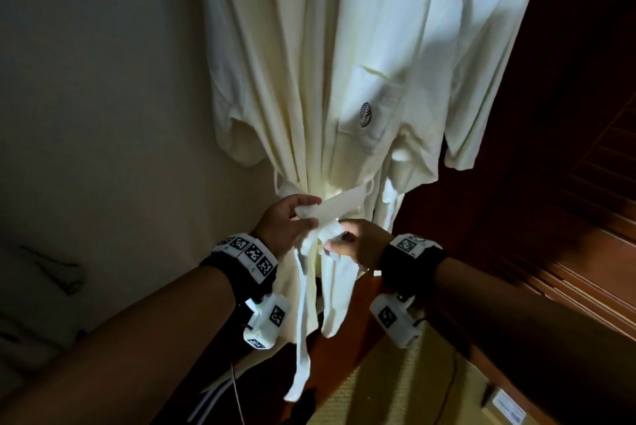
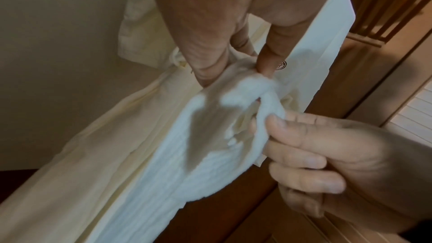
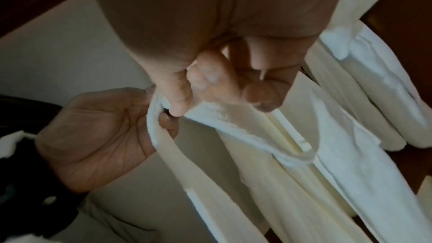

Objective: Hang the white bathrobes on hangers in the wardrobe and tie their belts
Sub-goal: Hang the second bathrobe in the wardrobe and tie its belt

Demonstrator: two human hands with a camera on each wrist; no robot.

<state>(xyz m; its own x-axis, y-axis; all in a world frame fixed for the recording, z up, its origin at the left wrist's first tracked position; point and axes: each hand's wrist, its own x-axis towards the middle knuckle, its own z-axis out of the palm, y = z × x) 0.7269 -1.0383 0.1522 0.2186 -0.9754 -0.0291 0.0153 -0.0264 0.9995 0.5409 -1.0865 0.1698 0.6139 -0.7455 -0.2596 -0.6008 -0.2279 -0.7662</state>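
Note:
A white bathrobe (image 1: pixel 309 87) with a round emblem on its pocket hangs in front of me; a second white robe (image 1: pixel 481 63) hangs behind it to the right. The front robe's belt (image 1: pixel 339 206) crosses its waist, and one loose end (image 1: pixel 303 338) dangles down. My left hand (image 1: pixel 292 218) pinches a fold of the belt at the waist; the left wrist view shows thumb and fingers (image 2: pixel 266 62) on the belt (image 2: pixel 205 145). My right hand (image 1: pixel 347 242) grips another part of the belt just below, its fingers (image 3: pixel 180 99) curled round the belt (image 3: pixel 233 127).
A pale wall (image 1: pixel 103 80) stands to the left of the robes. Dark wood panelling (image 1: pixel 568 183) and a wooden ledge (image 1: pixel 516 287) run along the right. White bedding (image 1: pixel 41 287) lies at the lower left, and a yellowish woven surface (image 1: pixel 395 390) sits below.

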